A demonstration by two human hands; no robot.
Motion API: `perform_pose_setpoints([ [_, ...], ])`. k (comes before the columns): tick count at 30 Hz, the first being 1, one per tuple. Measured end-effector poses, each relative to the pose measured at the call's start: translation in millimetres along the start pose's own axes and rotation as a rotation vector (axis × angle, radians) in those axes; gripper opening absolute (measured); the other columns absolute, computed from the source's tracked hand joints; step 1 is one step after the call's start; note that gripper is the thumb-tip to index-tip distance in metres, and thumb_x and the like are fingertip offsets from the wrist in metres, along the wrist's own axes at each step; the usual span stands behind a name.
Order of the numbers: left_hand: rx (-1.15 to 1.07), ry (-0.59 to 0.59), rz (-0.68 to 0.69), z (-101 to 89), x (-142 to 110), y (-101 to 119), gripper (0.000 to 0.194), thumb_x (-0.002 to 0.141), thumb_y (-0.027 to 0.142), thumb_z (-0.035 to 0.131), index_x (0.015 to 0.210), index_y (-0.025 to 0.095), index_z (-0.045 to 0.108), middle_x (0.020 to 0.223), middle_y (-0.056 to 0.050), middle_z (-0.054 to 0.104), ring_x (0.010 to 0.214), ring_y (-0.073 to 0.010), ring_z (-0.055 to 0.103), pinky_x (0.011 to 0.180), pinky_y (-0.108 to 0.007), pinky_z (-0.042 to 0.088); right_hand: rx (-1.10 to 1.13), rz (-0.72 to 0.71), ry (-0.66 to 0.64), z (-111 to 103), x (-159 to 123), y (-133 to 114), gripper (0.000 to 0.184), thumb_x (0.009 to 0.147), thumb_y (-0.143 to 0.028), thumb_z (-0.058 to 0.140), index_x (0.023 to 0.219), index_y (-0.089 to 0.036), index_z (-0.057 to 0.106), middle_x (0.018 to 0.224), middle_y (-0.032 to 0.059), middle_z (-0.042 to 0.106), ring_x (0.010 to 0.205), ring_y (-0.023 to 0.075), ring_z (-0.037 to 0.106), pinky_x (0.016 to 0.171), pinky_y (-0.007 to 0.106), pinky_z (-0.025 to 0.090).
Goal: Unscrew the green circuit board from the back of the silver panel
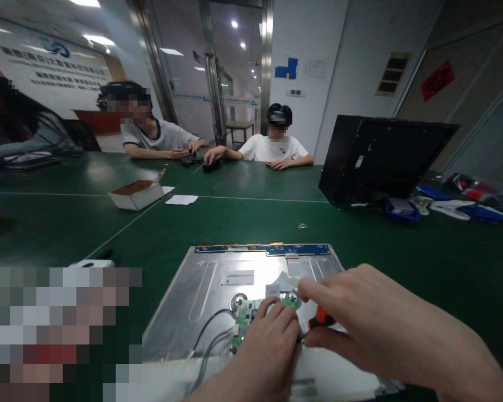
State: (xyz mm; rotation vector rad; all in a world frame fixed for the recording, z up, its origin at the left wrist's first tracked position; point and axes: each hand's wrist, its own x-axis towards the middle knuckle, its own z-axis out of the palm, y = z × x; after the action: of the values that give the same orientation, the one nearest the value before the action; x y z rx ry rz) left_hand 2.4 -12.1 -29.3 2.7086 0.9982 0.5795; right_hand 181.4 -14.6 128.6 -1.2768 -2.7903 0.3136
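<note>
A flat metal-backed display panel (171, 326) lies on the table before me, with a small green circuit board (241, 318) at its middle. My left hand (272, 335) presses bent fingers down over this board and covers much of it; its thumb is hidden. In my right hand (356, 307) is a red and black screwdriver (322, 318), gripped by the handle. Its shaft points left and down beside my left hand, and the tip cannot be made out. Dark cables (212, 326) run from the board's left side. A narrow blue circuit strip (235, 249) lines the panel's far edge.
A black monitor housing (373, 159) stands at the right, near blue and white gloves (465, 209). An open cardboard box (136, 195) and white paper (182, 199) lie left of centre. Several people sit around the green table (251, 218). The lower left corner is blurred out.
</note>
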Motion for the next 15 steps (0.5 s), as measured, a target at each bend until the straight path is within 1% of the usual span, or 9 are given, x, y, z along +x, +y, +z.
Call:
perform_pose_setpoints([
  [3, 0.005, 0.014, -0.005, 0.5, 0.1, 0.5, 0.012, 0.090, 0.019, 0.051, 0.096, 0.018, 0.061, 0.101, -0.007, 0.063, 0.100, -0.0252, 0.055, 0.104, -0.048, 0.032, -0.022, 0.008, 0.012, 0.1, 1.3, 0.3, 0.006, 0.090, -0.027, 0.055, 0.096, -0.028, 0.052, 0.075, -0.0042, 0.064, 0.057, 0.0162, 0.055, 0.047, 0.026, 0.027],
  [8, -0.011, 0.029, 0.002, 2.4, 1.3, -0.3, 0.010, 0.090, 0.019, 0.053, 0.095, 0.018, 0.061, 0.100, -0.006, 0.063, 0.099, -0.0244, 0.055, 0.103, -0.046, 0.033, -0.024, -0.042, 0.024, -0.6, -0.1, -1.2, 0.012, 0.086, -0.021, 0.057, 0.093, -0.026, 0.050, 0.079, -0.0035, 0.065, 0.059, 0.0164, 0.055, 0.048, 0.027, 0.027],
  [15, 0.042, 0.020, 0.002, 5.9, 0.4, -1.2, 0.009, 0.091, 0.017, 0.054, 0.096, 0.017, 0.061, 0.102, -0.006, 0.064, 0.100, -0.0251, 0.055, 0.103, -0.047, 0.033, 0.002, -0.009, 0.006, 1.1, 1.4, 0.6, 0.007, 0.090, -0.025, 0.055, 0.096, -0.027, 0.052, 0.076, -0.0039, 0.064, 0.057, 0.0154, 0.054, 0.047, 0.026, 0.027],
])
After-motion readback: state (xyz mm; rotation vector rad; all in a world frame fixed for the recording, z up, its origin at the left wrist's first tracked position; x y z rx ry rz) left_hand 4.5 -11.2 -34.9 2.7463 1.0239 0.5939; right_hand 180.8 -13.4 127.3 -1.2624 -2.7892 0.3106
